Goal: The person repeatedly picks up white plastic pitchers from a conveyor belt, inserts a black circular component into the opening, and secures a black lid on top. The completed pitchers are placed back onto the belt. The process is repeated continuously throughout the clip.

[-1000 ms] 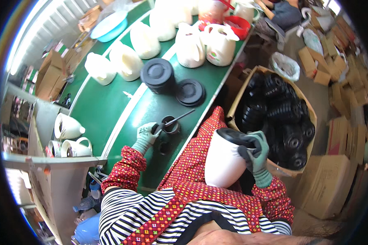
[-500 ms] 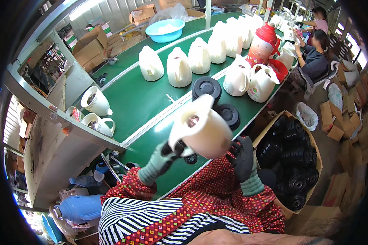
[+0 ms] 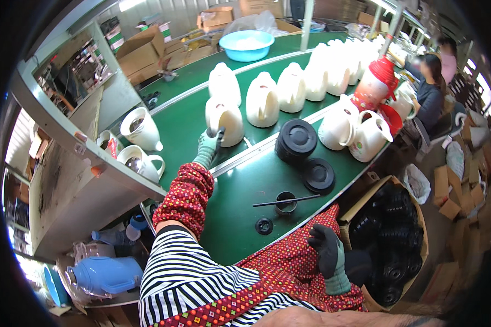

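**Bright white tube light [image 3: 130,4] up high**

I see a grey corrugated metal wall [image 3: 172,13] at the back, a slim white metal post [image 3: 307,24], and a long, flat green surface [image 3: 229,229] stretching away beside the dull brown floor [image 3: 432,224].

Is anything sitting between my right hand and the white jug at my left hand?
Yes. On the green table, roughly on the line from the right hand to the white jug at the left hand, stands a small black cup with a thin dark stick across it.
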Tool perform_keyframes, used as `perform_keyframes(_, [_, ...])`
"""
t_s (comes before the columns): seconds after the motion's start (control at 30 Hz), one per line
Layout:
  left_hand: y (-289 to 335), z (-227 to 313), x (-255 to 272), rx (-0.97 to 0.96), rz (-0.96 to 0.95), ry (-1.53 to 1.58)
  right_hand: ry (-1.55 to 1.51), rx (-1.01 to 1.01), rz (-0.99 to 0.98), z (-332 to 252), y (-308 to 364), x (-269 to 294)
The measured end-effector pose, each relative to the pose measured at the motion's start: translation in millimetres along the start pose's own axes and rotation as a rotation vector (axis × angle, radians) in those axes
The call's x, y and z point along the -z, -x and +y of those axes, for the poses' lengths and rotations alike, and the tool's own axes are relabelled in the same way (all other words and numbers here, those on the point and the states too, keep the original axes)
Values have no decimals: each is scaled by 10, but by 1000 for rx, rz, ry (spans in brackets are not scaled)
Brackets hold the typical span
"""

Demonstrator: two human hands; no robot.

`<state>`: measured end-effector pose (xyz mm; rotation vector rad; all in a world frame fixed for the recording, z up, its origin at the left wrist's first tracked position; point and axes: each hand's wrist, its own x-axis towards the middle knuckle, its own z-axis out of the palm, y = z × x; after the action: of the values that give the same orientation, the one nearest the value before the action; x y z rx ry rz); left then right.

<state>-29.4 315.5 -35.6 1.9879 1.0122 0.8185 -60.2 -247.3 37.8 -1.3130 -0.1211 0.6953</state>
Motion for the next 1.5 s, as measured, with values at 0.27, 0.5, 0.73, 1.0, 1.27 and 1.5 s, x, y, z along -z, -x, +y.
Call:
perform_keyframes(0.27, [-847,-516,1548,90,521,-705,-54,-97,175,154,241,528])
perform_keyframes(0.5, [-1465,-761,1721,479,213,-809,-68,-165,355,143,494,714])
perform_keyframes(0.73, [-1142,-548,1621,273,376,-758,-14,-195,284,172,438,638])
perform_keyframes(1.0, [32,172,1562,-94,273,-502,113,-13,-20,-235,100,224])
perform_keyframes(1.27, [1968,1738,1868,-624,-329,-323,266,156,-289,-670,-368,-590])
perform_keyframes(1.5, [2661,2517,1645,-1102,-846,-356,87,-252,-374,-1137,-382,-601])
